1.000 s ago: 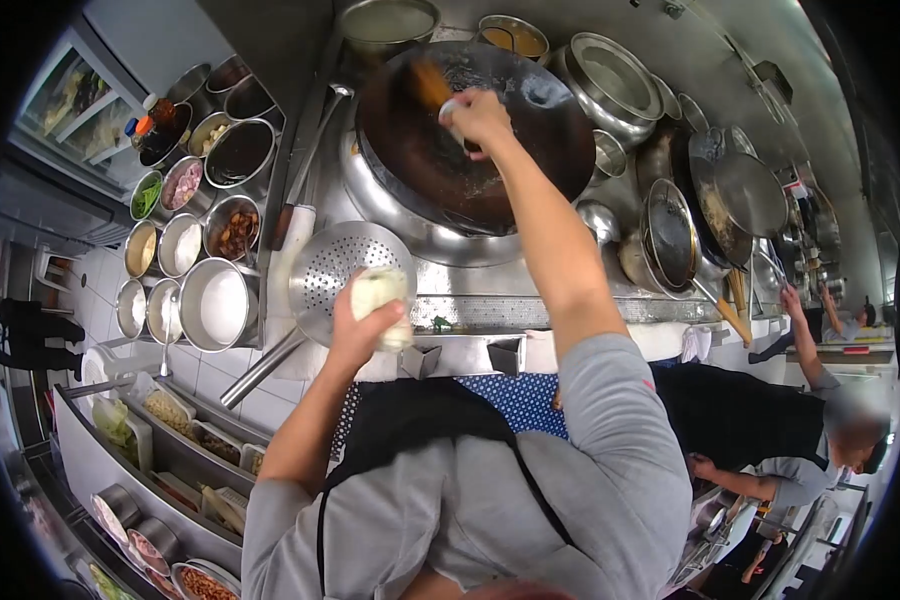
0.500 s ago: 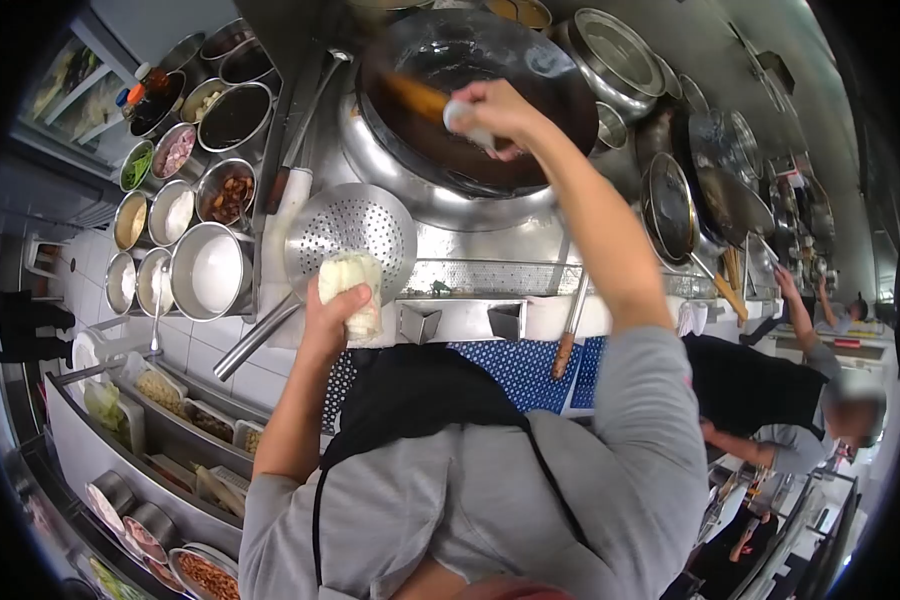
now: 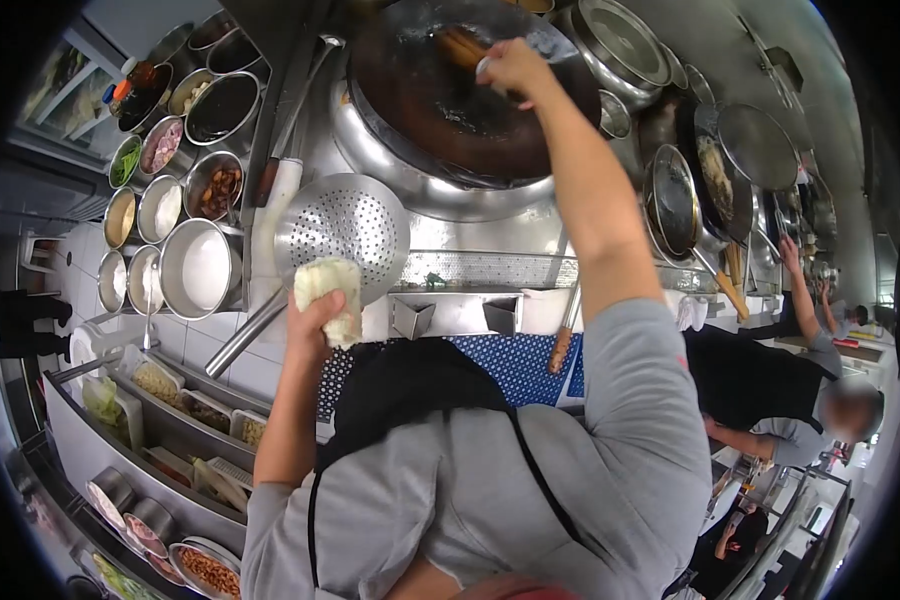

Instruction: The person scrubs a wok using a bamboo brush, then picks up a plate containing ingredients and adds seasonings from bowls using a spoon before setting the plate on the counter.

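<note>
In my right hand (image 3: 518, 74) is a bamboo wok brush (image 3: 460, 46), gripped by its white-wrapped end. Its brown bristles point left, over the far part of the dark wok (image 3: 410, 110), and look blurred. A little liquid seems to shine in the wok's bottom. Near my waist, my left hand (image 3: 312, 330) is closed around a folded pale cloth (image 3: 328, 278). Just behind the cloth lies a round perforated strainer (image 3: 355, 215), its metal handle (image 3: 245, 335) pointing toward the lower left.
Metal pots of ingredients (image 3: 198, 265) stand at the left, beside a long-handled ladle (image 3: 305, 100). A wooden-handled tool (image 3: 562, 345) hangs over the front edge. More woks (image 3: 675, 200) sit on the right, where a co-worker (image 3: 770, 390) stands. Food trays (image 3: 155, 385) are at lower left.
My right hand and the brush have moved farther away and slightly right within the wok. My left hand has shifted slightly left, still around the cloth. The view has tilted a little.
</note>
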